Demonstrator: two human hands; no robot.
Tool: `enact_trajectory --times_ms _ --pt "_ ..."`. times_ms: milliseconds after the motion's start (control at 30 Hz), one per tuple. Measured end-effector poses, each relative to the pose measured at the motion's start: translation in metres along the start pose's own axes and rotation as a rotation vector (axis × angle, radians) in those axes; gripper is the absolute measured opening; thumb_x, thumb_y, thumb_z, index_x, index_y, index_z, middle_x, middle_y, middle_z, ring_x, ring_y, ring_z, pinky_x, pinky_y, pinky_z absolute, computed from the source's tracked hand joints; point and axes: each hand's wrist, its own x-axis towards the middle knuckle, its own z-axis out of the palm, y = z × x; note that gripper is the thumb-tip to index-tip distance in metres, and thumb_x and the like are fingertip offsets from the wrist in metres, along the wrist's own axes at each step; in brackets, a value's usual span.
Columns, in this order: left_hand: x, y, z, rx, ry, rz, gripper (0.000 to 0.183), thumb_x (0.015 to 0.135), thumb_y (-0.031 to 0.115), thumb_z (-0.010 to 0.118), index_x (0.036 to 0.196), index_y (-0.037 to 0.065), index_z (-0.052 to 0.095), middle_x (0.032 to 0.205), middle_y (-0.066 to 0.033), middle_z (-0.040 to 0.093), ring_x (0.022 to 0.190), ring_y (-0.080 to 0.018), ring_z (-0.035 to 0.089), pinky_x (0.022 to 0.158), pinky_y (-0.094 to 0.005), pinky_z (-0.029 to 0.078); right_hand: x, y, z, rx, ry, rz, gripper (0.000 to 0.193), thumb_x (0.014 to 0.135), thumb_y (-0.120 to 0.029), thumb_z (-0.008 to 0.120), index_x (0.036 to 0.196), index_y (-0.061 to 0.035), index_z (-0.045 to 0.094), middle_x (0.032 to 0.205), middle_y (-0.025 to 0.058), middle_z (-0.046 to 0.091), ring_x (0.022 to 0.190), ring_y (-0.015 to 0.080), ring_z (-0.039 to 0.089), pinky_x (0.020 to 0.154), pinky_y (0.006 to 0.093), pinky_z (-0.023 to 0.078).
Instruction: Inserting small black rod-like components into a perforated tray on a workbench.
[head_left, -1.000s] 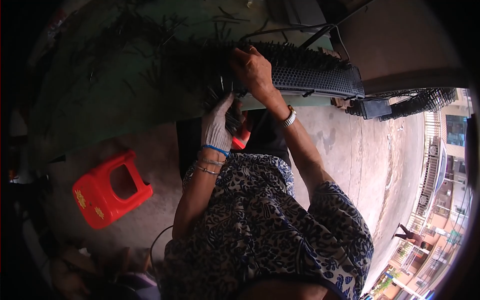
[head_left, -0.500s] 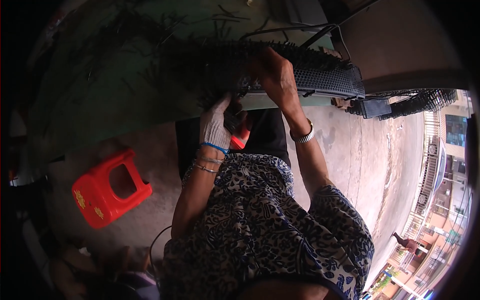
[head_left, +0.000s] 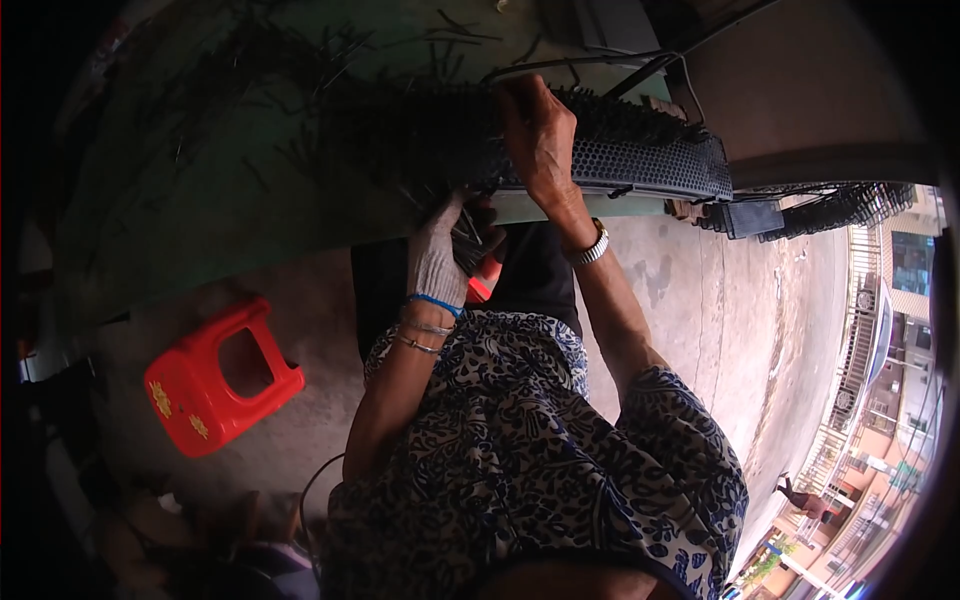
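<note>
A long black rack (head_left: 655, 170) with a honeycomb-holed side lies across the table, and many thin dark pieces stand up from its top. My right hand (head_left: 545, 145), bare, is over the middle of this rack with its fingers curled; their tips are in shadow, so what they pinch does not show. Below the rack's near edge, my left hand (head_left: 436, 255) wears a white knitted glove with a blue cuff. It is closed around a bundle of thin dark strips (head_left: 467, 245).
Loose dark strips (head_left: 300, 65) lie scattered over the green tabletop (head_left: 210, 215). A bent dark rod (head_left: 600, 60) arches behind the rack. On the floor at left stands a red plastic stool (head_left: 205, 380). A second dark rack (head_left: 840, 208) lies beyond the right end.
My right hand has risen slightly and shifted left along the rack. My left hand has moved a little right and down, still closed on the strips.
</note>
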Motion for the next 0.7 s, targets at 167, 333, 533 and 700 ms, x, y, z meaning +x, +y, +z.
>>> enact_trajectory --times_ms 167,333,533,700 --pt "-0.009 0.002 0.002 0.028 0.022 0.042 0.015 0.088 0.022 0.068 0.090 0.008 0.063 0.077 -0.0048 0.065 0.063 -0.0171 0.062 0.052 -0.0340 0.053 -0.011 0.004 0.000 -0.074 -0.158 0.063 0.010 0.086 -0.006 0.063 0.096 -0.0036 0.061 0.079 0.0126 0.062 0.066 0.0260 0.063 0.058 0.0355 0.048" --pt "0.001 0.001 -0.019 0.142 -0.016 0.089 0.015 0.089 0.020 0.067 0.090 0.006 0.061 0.073 -0.0051 0.062 0.056 -0.0155 0.057 0.049 -0.0303 0.052 -0.019 -0.011 -0.001 -0.295 -0.309 0.028 0.016 0.084 -0.012 0.064 0.100 -0.0093 0.063 0.088 0.0149 0.058 0.077 0.0346 0.062 0.063 0.0408 0.051" --pt "-0.010 0.002 -0.006 0.054 -0.040 0.114 0.017 0.089 0.020 0.068 0.092 0.005 0.062 0.071 -0.0053 0.061 0.055 -0.0155 0.058 0.048 -0.0287 0.051 -0.037 0.002 -0.004 -0.439 -0.314 -0.066 0.024 0.079 -0.016 0.067 0.102 -0.0108 0.063 0.102 0.0148 0.056 0.083 0.0339 0.060 0.069 0.0414 0.051" --pt "-0.011 0.003 -0.005 0.042 0.009 0.103 0.015 0.089 0.019 0.067 0.092 0.005 0.063 0.071 -0.0049 0.062 0.054 -0.0156 0.058 0.048 -0.0281 0.051 -0.051 -0.005 -0.015 -0.420 -0.466 -0.209 0.032 0.077 -0.013 0.067 0.108 -0.0093 0.061 0.107 0.0140 0.052 0.097 0.0336 0.054 0.082 0.0428 0.049"
